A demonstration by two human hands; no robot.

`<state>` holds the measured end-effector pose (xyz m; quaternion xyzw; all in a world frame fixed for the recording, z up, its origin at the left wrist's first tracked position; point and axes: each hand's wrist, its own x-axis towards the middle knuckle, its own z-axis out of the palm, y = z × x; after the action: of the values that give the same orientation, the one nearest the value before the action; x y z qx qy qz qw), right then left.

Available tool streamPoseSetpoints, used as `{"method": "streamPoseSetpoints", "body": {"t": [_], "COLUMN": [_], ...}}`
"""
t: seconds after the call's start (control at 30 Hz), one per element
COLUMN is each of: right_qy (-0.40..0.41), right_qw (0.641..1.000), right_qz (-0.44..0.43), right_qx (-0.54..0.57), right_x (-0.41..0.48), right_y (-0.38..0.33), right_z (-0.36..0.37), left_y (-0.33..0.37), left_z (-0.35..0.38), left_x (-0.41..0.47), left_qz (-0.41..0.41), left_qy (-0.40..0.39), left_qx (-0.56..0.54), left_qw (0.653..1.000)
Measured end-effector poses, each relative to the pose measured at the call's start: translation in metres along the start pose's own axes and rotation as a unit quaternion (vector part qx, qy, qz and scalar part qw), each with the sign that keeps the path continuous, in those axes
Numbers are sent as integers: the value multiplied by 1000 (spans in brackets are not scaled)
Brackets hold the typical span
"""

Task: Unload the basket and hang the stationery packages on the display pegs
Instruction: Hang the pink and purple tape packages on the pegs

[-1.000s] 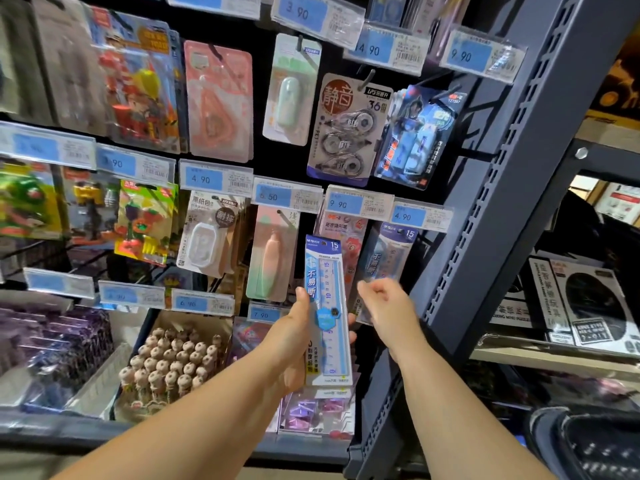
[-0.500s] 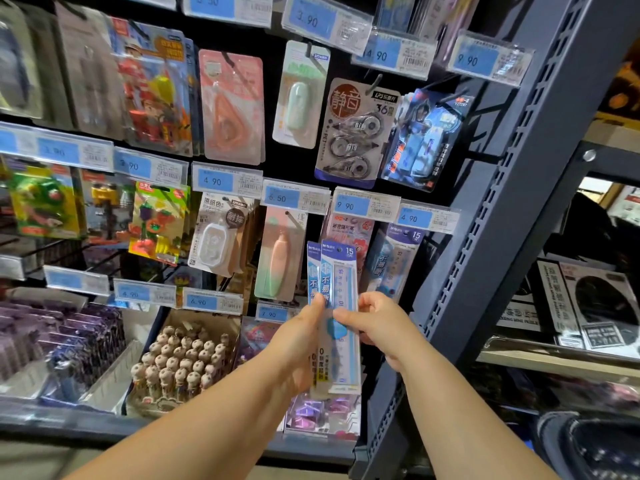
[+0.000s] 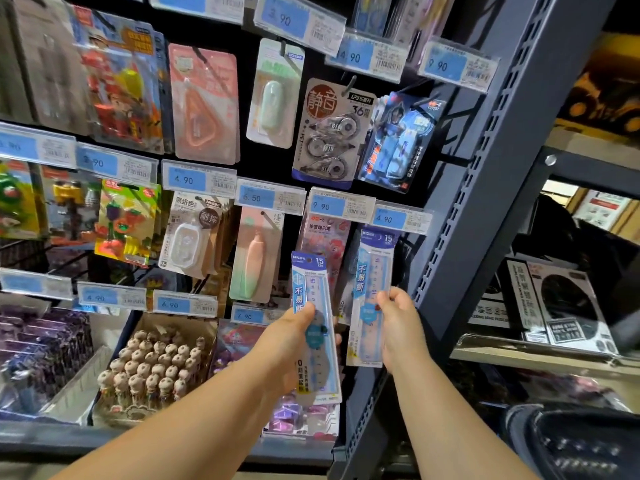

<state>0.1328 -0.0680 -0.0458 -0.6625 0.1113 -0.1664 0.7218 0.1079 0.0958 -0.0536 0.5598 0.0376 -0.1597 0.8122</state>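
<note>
Left hand [image 3: 291, 344] grips one ruler pack [image 3: 313, 306] at mid-length, thumb across the front. Right hand [image 3: 401, 327] pinches a second ruler pack [image 3: 372, 285] by its right edge. It sits at 2 o'clock from the first, just beside it and apart.

Orientation: both long axes run near 12 to 6, dark headers up. First header leans toward 11, second toward 1.

The second pack's header sits just under the 4.90 price tag [image 3: 401, 219], which hides the peg. I cannot tell whether the hole is threaded.

Risks, my reading:
- Hole misses the unseen peg tip; the card buckles or drops when released.
- An edge pinch on slick film could slip.
- The lean toward 1 may skew the hole across the peg.
- The header could knock the tag or the pink pack [image 3: 323, 237] at 10 o'clock.

Basket [image 3: 571, 445] waits at 5 o'clock, past the grey upright [image 3: 485, 188].
</note>
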Motion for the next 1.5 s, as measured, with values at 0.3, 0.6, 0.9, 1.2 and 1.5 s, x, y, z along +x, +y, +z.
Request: {"method": "streamPoseSetpoints", "body": {"t": [0.3,0.6,0.9,1.2,1.5], "right_qy": [100,136,187,-226,-94], "right_qw": [989,982,959,958,992], "right_qz": [-35,-20,-24,-30,9], "right_qx": [-107,-130,-213,-174,-78], "right_x": [17,34,25,-14,1], "right_y": [6,5,5,-7,0], "right_z": [-2,11,27,19,-8], "left_y": [1,-1,5,4,6], "left_z": [1,-4,-2,1,36], "left_x": [-3,11,12,24,43], "left_qz": [8,11,1,33,122], "left_qy": [1,21,11,-25,15], "left_qx": [-12,19,3,31,178], "left_qw": [1000,1000,1000,999,976]}}
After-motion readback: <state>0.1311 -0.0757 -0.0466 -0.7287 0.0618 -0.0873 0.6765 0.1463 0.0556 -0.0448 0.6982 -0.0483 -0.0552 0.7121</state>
